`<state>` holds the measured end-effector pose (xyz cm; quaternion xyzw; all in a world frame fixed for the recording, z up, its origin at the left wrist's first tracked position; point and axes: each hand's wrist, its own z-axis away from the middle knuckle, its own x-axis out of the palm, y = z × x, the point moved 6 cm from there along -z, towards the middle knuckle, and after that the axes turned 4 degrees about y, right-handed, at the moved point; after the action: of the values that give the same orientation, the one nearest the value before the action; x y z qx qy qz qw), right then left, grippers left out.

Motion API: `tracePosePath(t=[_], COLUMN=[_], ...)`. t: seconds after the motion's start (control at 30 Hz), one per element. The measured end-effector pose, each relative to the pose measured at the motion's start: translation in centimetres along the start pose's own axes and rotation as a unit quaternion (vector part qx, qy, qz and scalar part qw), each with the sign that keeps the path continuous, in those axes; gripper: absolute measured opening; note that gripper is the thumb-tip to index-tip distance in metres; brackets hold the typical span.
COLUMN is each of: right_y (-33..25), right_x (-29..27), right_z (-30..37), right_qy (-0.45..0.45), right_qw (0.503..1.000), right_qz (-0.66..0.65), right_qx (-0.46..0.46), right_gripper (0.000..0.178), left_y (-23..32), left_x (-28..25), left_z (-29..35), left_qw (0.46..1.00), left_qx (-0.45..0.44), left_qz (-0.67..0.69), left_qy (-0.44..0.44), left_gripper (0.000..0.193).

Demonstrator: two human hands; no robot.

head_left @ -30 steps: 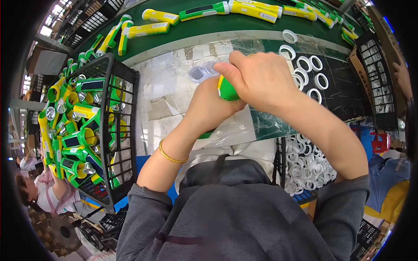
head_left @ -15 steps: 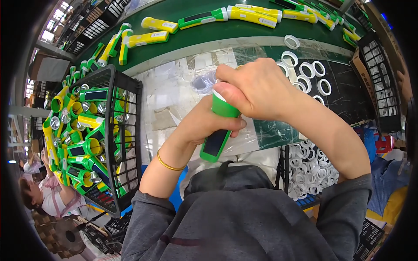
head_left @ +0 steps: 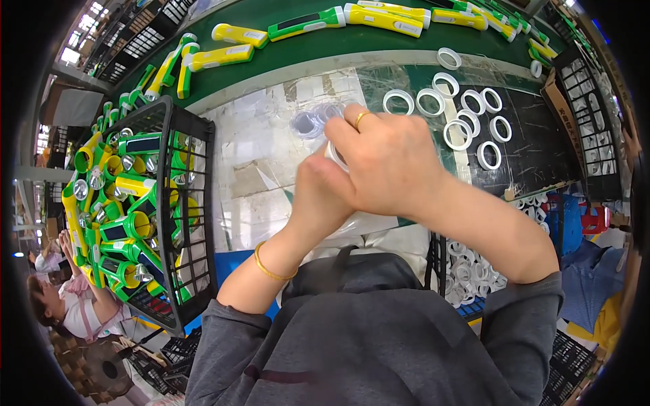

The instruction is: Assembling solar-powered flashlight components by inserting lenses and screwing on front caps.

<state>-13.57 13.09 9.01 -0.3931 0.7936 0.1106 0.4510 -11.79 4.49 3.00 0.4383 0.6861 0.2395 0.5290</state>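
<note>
Both hands are closed together over the near part of the worktop. My left hand is wrapped round a flashlight, whose green body is now hidden behind the fingers. Over its front end my right hand is clenched, gripping the white ring that peeks out between the hands. Just beyond the fingertips lies a small pile of clear round lenses. Loose white rings are scattered to the right of my right hand.
A black crate full of green and yellow flashlight bodies stands at left. Finished-looking flashlights lie along the green conveyor at the back. More white rings fill a container below right. Another person sits far left.
The flashlight's green body has swung out of sight behind my hands. My right hand has turned over the front end, and my left hand has moved up against it.
</note>
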Motion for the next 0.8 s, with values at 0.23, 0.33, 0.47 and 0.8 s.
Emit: tracePosePath(t=[0.23,0.33,0.47,0.8], right_y=[-4.9,2.8,4.6,4.4], right_x=[-6.6,-1.0,0.0,-2.0], right_z=[1.6,0.0,-2.8,-1.7], right_qy=[0.005,-0.055,-0.161,-0.285], right_qw=[0.882,0.996,0.963,0.875], right_qz=[-0.386,-0.036,0.116,-0.336], right_qx=[-0.269,0.053,0.183,0.200], right_gripper=[0.032,0.031,0.051,0.064], left_y=[2.5,0.4,0.0,1.0], left_x=[0.8,2.3,1.4,0.0], left_z=[0.9,-1.8,-5.2,-1.5], left_qw=[0.935,0.952,0.997,0.846], left_qx=[-0.067,-0.178,-0.052,-0.265], left_qz=[0.291,0.160,-0.047,0.398], left_qy=[-0.192,-0.191,-0.039,-0.237], left_gripper=[0.036,0.032,0.027,0.020])
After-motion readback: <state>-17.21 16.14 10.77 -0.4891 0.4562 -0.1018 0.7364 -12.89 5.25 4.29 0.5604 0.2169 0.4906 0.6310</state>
